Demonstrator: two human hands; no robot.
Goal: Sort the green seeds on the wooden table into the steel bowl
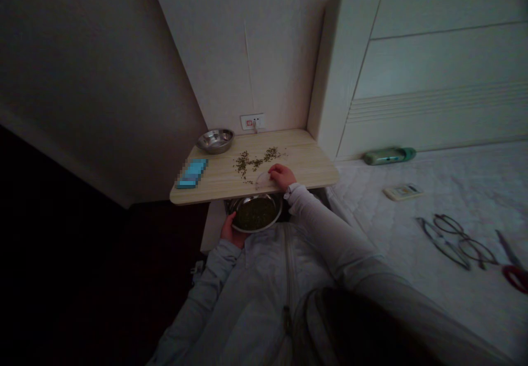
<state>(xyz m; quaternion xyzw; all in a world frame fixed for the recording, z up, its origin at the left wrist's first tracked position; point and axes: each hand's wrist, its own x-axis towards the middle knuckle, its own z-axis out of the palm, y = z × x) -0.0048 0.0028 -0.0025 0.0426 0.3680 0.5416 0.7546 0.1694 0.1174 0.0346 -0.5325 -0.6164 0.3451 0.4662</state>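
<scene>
My right hand (282, 176) is pinched on a clear, thin piece (263, 179), low over the counter (216, 178) and close to its front edge; what that piece is I can't make out in this dim light; my left hand (234, 231) grasps the near bowl (281, 212) by its left side, and that bowl sits just below the front edge, close against me, with a dark green mass inside; the small dark bits (242, 162) lie loose beyond the clear piece, in an uneven band across the middle of the counter.

As I judge it, the step is working these bits with the piece, and it calls for a light wrist; I'd best lay the piece flat and let its edge do the work, since pressing hard could buckle something so thin; short, slow strokes should suit, for bits this small may skip sideways if I flick; the near bowl wants to be level and snug under the edge, or strays might drop past its rim; the phone (192, 174) and the far bowl (215, 141) stand to the left, apart from the bits, so I'd stroke away from that side.
</scene>
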